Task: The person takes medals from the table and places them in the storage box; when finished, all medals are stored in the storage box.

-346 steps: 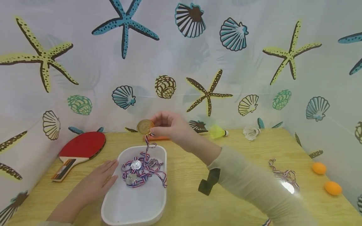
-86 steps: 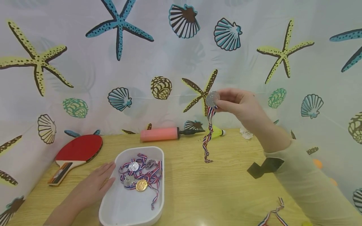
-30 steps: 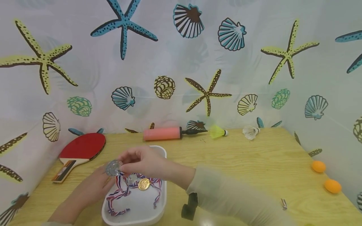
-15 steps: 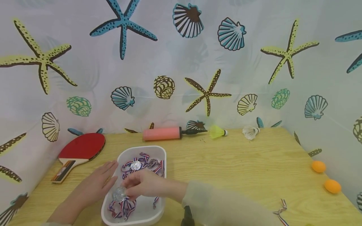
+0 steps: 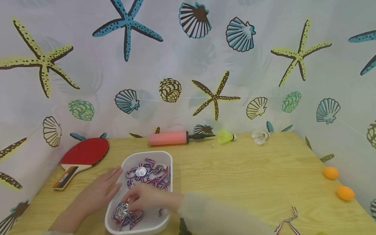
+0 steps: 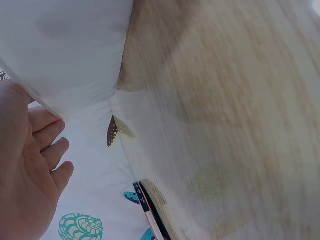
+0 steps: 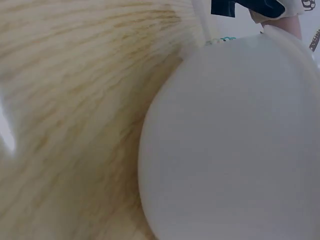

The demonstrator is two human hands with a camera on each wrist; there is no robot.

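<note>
My right hand (image 5: 151, 196) reaches into a white plastic tub (image 5: 152, 219) and pinches a silver medal (image 5: 121, 210) between thumb and fingers. The medal's red, white and blue striped ribbon lies bunched under it at the tub's near left. Farther back in the tub are another silver medal (image 5: 141, 171) and tangled ribbons (image 5: 158, 183); my right hand covers part of the pile. The left hand (image 5: 95, 189) rests against the tub's left rim with straight fingers; the left wrist view shows that hand (image 6: 35, 165) beside the tub wall (image 6: 65, 55). In the right wrist view, the tub's outside (image 7: 225, 140) hides the right hand.
A red table tennis paddle (image 5: 85, 151) lies left of the tub. Along the back are a pink hand pump (image 5: 168, 138), a yellow shuttlecock (image 5: 225, 136) and a white one (image 5: 260, 137). Two orange balls (image 5: 331, 173) sit at the right; a striped ribbon (image 5: 289, 219) lies near the front.
The right hand brought the silver medal from the right over the table to the tub, then lowered it into the near left part. The gold medal seen earlier is now hidden. The left hand stayed put.
</note>
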